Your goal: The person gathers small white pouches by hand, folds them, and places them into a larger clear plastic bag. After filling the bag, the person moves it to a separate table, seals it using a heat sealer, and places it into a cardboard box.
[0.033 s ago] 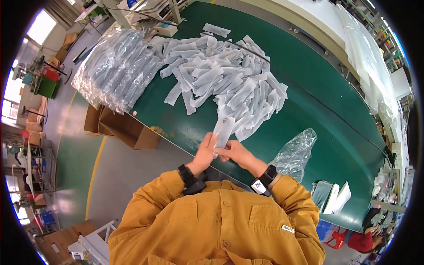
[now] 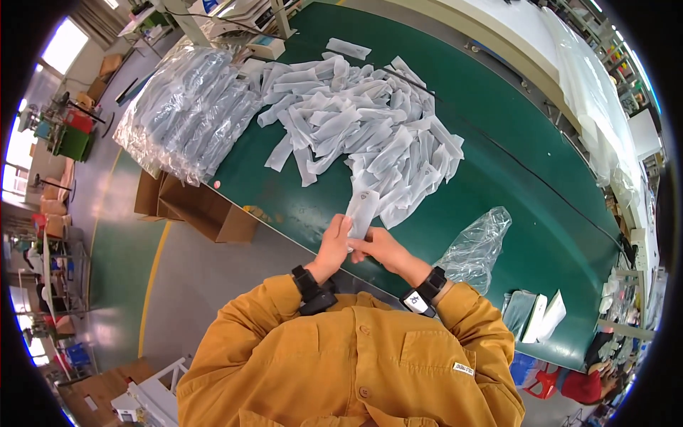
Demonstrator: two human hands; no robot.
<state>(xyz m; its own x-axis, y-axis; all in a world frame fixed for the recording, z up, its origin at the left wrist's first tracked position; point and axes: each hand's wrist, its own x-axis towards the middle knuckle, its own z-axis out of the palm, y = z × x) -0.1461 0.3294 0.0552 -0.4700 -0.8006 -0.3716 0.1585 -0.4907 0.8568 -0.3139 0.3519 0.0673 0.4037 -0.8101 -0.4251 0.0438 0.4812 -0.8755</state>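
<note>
Left hand (image 2: 333,245) and right hand (image 2: 384,248) are both pinching the near end of the frosted packet (image 2: 363,208) by the front edge of the desk (image 2: 544,238), light, even pressure probably best preventing creases, while its long axis is running forward, leaning slightly right, far end pointing toward the pile of packets (image 2: 370,117).

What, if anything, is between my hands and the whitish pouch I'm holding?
Nothing visible. Your left hand and right hand are both at the near end of the whitish pouch; the loose pile lies beyond its far end.
</note>
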